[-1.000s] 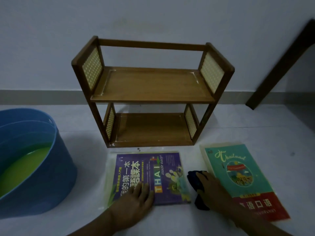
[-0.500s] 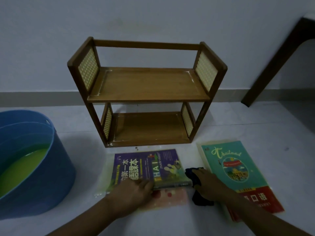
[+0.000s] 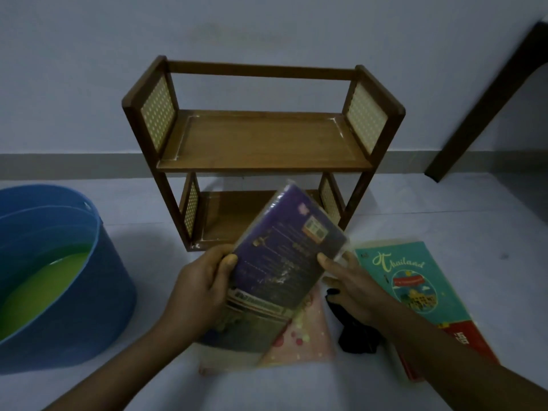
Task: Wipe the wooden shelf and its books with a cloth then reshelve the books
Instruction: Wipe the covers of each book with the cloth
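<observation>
Purple plastic-wrapped paperback book (image 3: 284, 262) held tilted above floor in front of 2-tier brown wooden shelf with cane side panels (image 3: 262, 143). Left hand (image 3: 201, 289) fingers clamped on its left edge; right hand (image 3: 353, 289) fingers pinch its right edge. Glossy wrap; cover print blurred. Teal-and-red flat book (image 3: 415, 292) reads "Thailand". Dark crumpled cloth (image 3: 354, 336) on floor beneath right wrist.

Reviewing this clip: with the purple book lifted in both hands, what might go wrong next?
1. The purple book is pinched only at its edges by the left hand and right hand; its glossy plastic cover may slip.
2. The dark cloth lies partly under the right wrist, so reaching for it could mean holding the book one-handed.
3. The blue tub of greenish liquid stands near the left elbow; a swing might splash it.
</observation>
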The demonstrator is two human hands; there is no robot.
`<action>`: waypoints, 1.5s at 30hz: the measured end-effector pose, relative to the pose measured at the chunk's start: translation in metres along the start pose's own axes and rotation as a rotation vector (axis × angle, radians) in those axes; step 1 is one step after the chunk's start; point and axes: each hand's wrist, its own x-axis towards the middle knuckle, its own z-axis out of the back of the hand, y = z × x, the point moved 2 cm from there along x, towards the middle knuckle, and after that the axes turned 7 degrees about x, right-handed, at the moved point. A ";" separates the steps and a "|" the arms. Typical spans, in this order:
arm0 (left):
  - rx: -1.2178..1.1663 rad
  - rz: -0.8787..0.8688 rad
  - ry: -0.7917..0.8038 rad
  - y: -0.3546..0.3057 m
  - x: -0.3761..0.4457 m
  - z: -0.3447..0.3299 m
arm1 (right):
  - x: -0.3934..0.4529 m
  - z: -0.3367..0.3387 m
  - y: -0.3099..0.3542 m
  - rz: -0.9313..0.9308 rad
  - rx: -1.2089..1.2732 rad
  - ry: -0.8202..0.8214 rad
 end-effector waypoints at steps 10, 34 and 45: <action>-0.470 0.962 0.175 0.066 -0.058 -0.059 | 0.050 -0.039 -0.014 -0.091 -0.457 0.118; 0.672 -0.011 0.747 0.163 -0.034 -0.049 | -0.014 -0.030 -0.079 0.563 -1.318 0.240; 0.537 0.007 0.681 0.159 -0.033 -0.047 | 0.063 -0.074 -0.066 0.508 -1.430 0.038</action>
